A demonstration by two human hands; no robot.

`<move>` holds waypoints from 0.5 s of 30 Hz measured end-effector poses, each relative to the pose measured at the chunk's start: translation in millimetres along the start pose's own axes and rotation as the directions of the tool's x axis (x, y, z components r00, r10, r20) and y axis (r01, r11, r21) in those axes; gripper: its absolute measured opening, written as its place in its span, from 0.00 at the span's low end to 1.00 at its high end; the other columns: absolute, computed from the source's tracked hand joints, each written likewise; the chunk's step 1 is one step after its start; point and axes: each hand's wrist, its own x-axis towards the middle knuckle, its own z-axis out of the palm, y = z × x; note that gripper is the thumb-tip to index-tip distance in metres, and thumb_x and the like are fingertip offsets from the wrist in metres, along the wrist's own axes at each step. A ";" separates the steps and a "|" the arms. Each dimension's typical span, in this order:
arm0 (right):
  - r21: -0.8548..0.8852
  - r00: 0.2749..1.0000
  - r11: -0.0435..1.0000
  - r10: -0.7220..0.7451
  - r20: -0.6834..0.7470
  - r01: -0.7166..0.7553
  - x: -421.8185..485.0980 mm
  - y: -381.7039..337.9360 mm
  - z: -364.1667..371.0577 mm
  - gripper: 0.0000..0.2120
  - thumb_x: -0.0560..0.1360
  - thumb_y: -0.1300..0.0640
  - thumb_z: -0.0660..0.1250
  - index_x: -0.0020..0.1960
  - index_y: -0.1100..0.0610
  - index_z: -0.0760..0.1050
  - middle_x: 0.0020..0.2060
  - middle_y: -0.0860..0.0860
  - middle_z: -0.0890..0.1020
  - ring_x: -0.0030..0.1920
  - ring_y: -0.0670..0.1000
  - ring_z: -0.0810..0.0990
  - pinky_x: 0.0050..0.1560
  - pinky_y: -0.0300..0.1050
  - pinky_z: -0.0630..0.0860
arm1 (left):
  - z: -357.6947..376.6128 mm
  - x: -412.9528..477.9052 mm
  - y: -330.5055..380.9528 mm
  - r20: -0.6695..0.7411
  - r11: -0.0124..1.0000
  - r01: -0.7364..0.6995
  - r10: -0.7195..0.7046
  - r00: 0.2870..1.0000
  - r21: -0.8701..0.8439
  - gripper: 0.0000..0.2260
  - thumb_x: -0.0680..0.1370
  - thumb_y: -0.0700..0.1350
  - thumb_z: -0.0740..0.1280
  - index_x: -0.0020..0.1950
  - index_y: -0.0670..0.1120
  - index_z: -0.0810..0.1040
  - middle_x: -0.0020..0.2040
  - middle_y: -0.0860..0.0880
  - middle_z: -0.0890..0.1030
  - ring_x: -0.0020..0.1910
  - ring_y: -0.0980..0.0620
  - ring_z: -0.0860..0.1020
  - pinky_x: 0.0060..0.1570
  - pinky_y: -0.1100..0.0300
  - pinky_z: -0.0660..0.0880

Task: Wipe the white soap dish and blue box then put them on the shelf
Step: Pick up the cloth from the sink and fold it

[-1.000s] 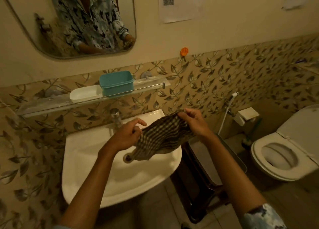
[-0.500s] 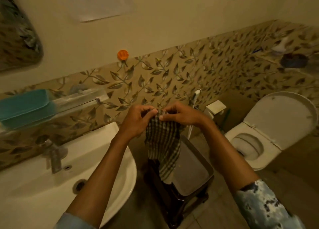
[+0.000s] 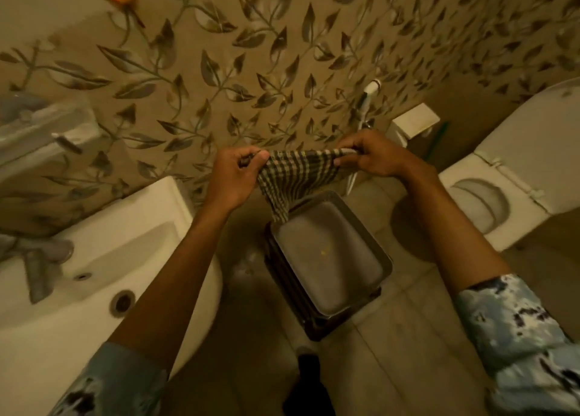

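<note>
A checked cloth [image 3: 295, 177] hangs stretched between my two hands above a grey metal tray [image 3: 329, 258]. My left hand [image 3: 233, 180] pinches its left corner, and my right hand [image 3: 373, 158] pinches its right corner. The cloth's lower tip reaches the tray's far rim. Only the right end of the glass shelf [image 3: 47, 133] shows at the far left. The white soap dish and the blue box are out of view.
A white washbasin [image 3: 103, 258] with its tap [image 3: 37, 274] fills the lower left. The tray rests on a dark stand [image 3: 314, 324] on the tiled floor. A toilet [image 3: 502, 183] with raised lid stands at the right. A hand sprayer [image 3: 368, 94] hangs on the leaf-patterned wall.
My view has swung right and down, away from the shelf and its blue box. My hands have moved apart and now stretch the cloth wide over the tray.
</note>
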 end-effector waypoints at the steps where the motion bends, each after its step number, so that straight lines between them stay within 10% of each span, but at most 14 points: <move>1: -0.008 1.000 1.000 0.006 -0.003 -0.006 4.4 8.7 3.0 0.07 0.75 0.64 0.67 0.45 0.69 0.78 0.40 0.67 0.80 0.41 0.62 0.78 0.43 0.55 0.74 | 7.6 1.3 -9.3 -0.004 1.000 0.020 -0.020 1.000 -0.007 0.06 0.78 0.41 0.65 0.46 0.47 0.81 0.39 0.48 0.81 0.34 0.64 0.77 0.38 0.66 0.75; 5: -0.025 0.998 0.998 0.066 0.004 -0.066 22.1 47.4 21.7 0.04 0.74 0.65 0.68 0.44 0.66 0.79 0.35 0.54 0.78 0.35 0.47 0.73 0.40 0.43 0.68 | 41.6 9.4 -49.5 0.025 0.993 0.118 -0.118 0.993 -0.022 0.07 0.78 0.39 0.63 0.49 0.41 0.82 0.41 0.47 0.81 0.36 0.59 0.78 0.38 0.64 0.76; 10: -0.060 0.981 0.983 0.180 0.075 -0.176 46.4 91.7 56.4 0.04 0.74 0.64 0.67 0.42 0.64 0.79 0.37 0.56 0.79 0.40 0.53 0.76 0.45 0.51 0.74 | 79.8 7.4 -94.9 0.013 0.973 0.214 -0.216 0.976 0.081 0.09 0.78 0.37 0.62 0.52 0.39 0.82 0.46 0.43 0.82 0.42 0.50 0.78 0.37 0.73 0.72; 15: -0.112 0.972 0.969 0.227 0.060 -0.219 60.2 118.0 80.3 0.05 0.74 0.61 0.67 0.45 0.61 0.81 0.43 0.56 0.83 0.47 0.56 0.80 0.52 0.55 0.77 | 102.5 18.6 -131.3 0.005 0.935 0.306 -0.312 0.950 0.177 0.11 0.79 0.39 0.61 0.56 0.38 0.81 0.54 0.39 0.82 0.53 0.43 0.79 0.49 0.60 0.71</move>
